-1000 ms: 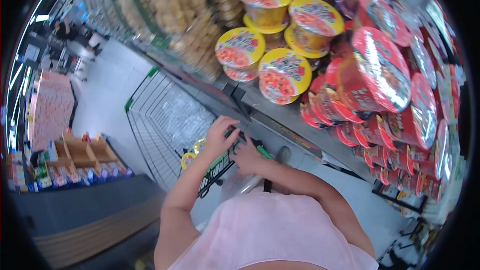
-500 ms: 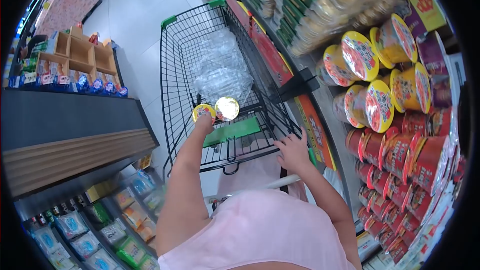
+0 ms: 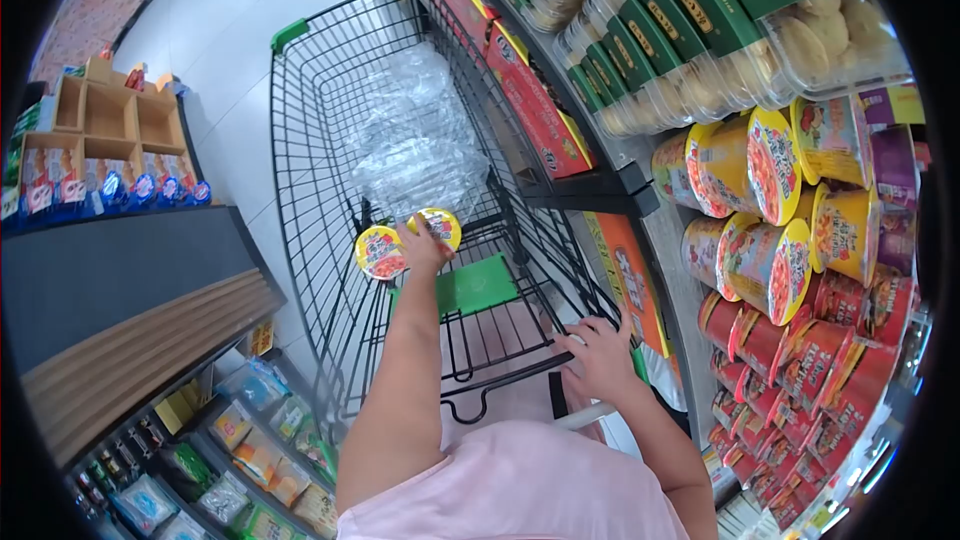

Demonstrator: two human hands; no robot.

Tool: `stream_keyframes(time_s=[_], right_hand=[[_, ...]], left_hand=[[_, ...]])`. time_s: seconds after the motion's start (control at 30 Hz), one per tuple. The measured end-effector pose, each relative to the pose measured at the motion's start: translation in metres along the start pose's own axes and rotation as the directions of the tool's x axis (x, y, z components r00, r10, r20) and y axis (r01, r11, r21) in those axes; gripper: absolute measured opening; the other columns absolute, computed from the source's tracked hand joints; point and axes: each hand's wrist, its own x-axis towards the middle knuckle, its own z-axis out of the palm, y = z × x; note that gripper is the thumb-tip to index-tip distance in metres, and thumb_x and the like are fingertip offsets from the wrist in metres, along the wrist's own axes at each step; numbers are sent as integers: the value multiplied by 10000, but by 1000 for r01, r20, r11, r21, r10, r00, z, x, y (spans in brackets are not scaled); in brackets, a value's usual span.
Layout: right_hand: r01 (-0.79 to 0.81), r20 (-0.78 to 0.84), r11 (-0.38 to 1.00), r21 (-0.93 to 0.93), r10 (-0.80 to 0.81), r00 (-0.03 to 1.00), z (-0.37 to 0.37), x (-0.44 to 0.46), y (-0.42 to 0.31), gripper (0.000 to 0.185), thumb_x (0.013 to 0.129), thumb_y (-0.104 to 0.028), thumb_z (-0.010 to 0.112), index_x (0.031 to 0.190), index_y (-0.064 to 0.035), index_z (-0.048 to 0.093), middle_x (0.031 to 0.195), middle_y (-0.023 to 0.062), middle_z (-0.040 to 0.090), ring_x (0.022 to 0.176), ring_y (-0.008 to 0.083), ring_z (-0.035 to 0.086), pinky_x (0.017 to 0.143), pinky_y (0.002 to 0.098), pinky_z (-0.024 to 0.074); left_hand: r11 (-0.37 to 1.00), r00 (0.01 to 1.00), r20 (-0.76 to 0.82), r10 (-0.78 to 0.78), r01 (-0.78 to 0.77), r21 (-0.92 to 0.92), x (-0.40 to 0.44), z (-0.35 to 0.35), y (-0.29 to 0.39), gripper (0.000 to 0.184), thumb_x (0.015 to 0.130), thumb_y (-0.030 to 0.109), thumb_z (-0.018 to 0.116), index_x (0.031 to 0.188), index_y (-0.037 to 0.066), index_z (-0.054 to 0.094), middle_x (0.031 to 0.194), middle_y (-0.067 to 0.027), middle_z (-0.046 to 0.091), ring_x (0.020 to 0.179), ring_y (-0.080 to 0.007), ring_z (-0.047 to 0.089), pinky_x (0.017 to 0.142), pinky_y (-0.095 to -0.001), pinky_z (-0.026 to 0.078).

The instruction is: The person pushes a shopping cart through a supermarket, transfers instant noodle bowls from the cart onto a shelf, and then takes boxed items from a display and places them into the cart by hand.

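Nearest, the person's right hand [image 3: 600,352] lay over the black handle [image 3: 520,372] of a shopping cart [image 3: 290,35], fingers spread, palm hidden. Farther in, the left hand [image 3: 426,248] had its fingers on a yellow-lidded cup [image 3: 445,223] in the cart, covering part of the lid; how firmly it gripped could not be told. Half a second earlier, that hand was on the other cup [image 3: 380,256], now uncovered just left of it. Beyond sat a clear plastic bundle [image 3: 420,145], contents hard to make out. Farthest, a pink-patterned panel [image 3: 95,5] was cut off.
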Motion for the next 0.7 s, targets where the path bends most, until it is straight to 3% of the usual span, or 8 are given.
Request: stream_keyframes(time_s=[0.2,0.3,0.4,0.5,0.53,0.63,0.7], right_hand=[[-16,12,999,37,16,1000,2,1,3,441,668,-283,740,1095,-195,676,1137,4,618,1156,204,518,1089,677,120],[-13,-16,999,38,14,1000,7,-1,8,435,666,-277,738,1090,-198,678,1110,0,620,1154,198,519,1092,673,121],[0,-36,999,46,2,999,5,-3,8,436,662,-272,741,1088,-200,678,1083,0,621,1138,195,525,1099,664,127],[16,-74,997,77,-11,997,4,-6,7,448,655,-271,746,1091,-198,678,1079,2,624,1130,196,527,1105,656,131],[30,-85,997,74,-24,996,2,-6,7,444,645,-276,753,1074,-189,677,1077,8,627,1128,200,527,1111,655,127],[45,-105,998,52,-39,994,6,-10,8,433,638,-283,755,1051,-182,675,1062,14,632,1127,202,528,1114,657,127],[63,-100,998,19,-61,993,9,-11,10,441,650,-307,747,1065,-185,663,1045,9,634,1118,205,527,1106,666,133]], left_hand=[[998,995,-79,-55,57,29,9,21,27,1352,500,440,920,1524,193,72,1549,-306,-6,1461,-409,33,1150,-535,163],[999,988,-147,-37,36,-7,23,39,21,1335,493,396,926,1521,193,99,1537,-311,49,1455,-414,59,1131,-578,157],[1000,995,-104,2,1,24,16,16,29,1335,499,370,917,1524,166,87,1500,-323,88,1437,-419,76,1111,-607,142],[1000,983,-180,22,-19,17,0,-20,41,1335,488,330,901,1524,178,72,1462,-293,135,1394,-425,144,1076,-609,213],[998,985,-167,45,-52,-38,-5,-34,42,1325,520,325,890,1520,169,34,1493,-331,85,1435,-432,65,1087,-629,194],[968,939,-272,209,-239,-80,-37,-89,48,1257,508,292,870,1504,107,127,1409,-311,228,1329,-449,259,1067,-576,271],[870,826,-362,432,-487,-75,-58,-126,43,1220,502,263,854,1492,77,167,1376,-304,264,1283,-454,304,1063,-536,297]])
